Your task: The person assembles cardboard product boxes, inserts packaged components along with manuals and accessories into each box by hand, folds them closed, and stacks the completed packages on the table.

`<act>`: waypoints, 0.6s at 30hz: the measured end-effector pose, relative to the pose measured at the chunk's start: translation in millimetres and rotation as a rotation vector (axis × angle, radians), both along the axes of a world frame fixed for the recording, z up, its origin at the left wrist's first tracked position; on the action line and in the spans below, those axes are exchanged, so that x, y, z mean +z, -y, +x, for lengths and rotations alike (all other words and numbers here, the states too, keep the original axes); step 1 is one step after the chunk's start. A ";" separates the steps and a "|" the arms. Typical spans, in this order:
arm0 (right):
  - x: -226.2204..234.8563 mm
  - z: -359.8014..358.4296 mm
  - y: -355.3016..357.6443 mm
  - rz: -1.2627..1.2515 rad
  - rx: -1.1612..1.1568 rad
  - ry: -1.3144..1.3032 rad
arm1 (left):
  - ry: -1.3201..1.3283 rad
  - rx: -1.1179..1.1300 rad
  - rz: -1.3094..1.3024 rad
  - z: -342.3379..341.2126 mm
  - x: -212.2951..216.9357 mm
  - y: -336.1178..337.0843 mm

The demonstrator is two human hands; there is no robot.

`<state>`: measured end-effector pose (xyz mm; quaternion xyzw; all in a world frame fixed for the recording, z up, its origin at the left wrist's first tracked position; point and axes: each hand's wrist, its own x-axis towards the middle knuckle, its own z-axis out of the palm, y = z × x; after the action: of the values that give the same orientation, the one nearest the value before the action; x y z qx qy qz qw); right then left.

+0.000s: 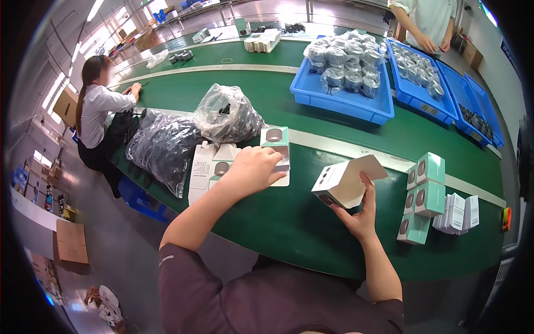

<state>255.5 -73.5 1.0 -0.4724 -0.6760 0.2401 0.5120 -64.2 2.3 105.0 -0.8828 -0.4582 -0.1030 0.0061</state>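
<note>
My right hand [360, 216] grips a small white carton [338, 181] from its right side and below. The carton is tilted, with its lid flap [371, 166] standing up and its plain inside partly showing. My left hand [251, 171] is over a group of teal-and-white cartons [275, 135] at the near left. Its thumb and fingers are bent but apart, with nothing visible between them. Beneath that wrist, more printed cartons [201, 172] lie on the green table [289, 222], partly hidden by my hand and forearm.
Clear plastic bags [227, 114] and dark bagged items [164, 146] lie left. Finished-looking teal boxes [430, 199] stand right, beside white leaflets [457, 214]. Blue trays [343, 104] hold plastic-wrapped round items. One person [100, 111] sits left; another [425, 25] stands far right.
</note>
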 end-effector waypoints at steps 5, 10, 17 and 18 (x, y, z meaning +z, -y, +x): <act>5.2 -2.9 0.8 0.024 -0.011 -0.045 | -0.104 0.143 -0.043 6.2 -25.9 0.5; 5.1 -2.0 3.0 0.024 -0.011 -0.026 | -0.052 0.103 -0.077 -2.5 -22.5 -9.3; 4.5 -1.0 3.9 0.027 -0.007 -0.012 | 0.063 0.029 -0.171 -18.2 -15.5 -26.8; 5.2 -1.0 4.0 0.022 -0.012 -0.011 | 0.067 0.037 -0.205 -19.4 -12.7 -28.0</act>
<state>254.5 -77.5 6.2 -0.4695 -0.6730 0.2319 0.5224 -83.6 30.2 92.3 -0.8662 -0.4827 -0.0849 -0.0974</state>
